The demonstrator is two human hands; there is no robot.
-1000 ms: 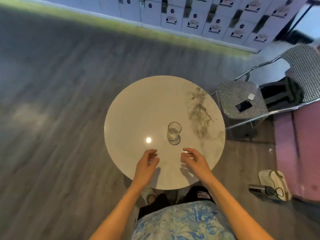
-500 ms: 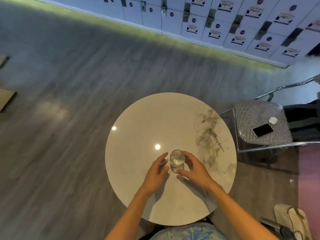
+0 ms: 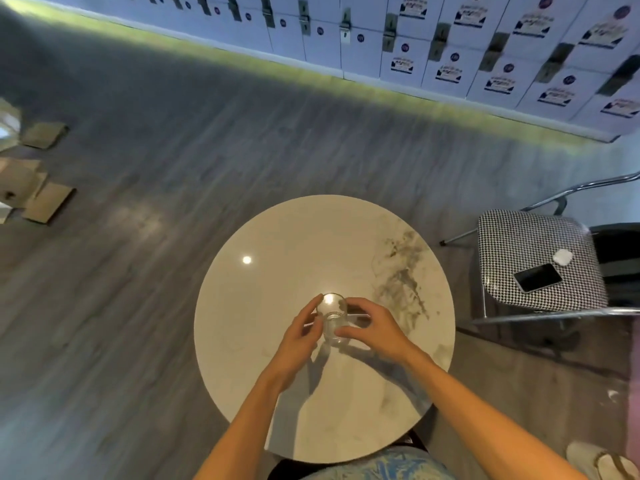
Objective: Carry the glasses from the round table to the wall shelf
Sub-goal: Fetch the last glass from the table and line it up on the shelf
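A clear drinking glass [image 3: 331, 315] stands upright near the middle of the round marble table [image 3: 277, 244]. My left hand [image 3: 298, 337] presses its thumb and fingers against the glass's left side. My right hand [image 3: 375, 329] wraps its fingers around the right and front of the glass. Both hands hold it together. Whether the base still touches the tabletop I cannot tell. No wall shelf is in view.
A houndstooth chair [image 3: 519, 237] with a metal frame stands right of the table, carrying a phone [image 3: 537, 277] and a small white case [image 3: 561, 257]. White lockers [image 3: 450, 46] line the far wall. Cardboard pieces [image 3: 31, 188] lie on the floor at far left. Grey wood floor surrounds the table.
Both hands reached forward from the table's near edge and closed around the glass. The view has shifted so the table sits lower in the frame.
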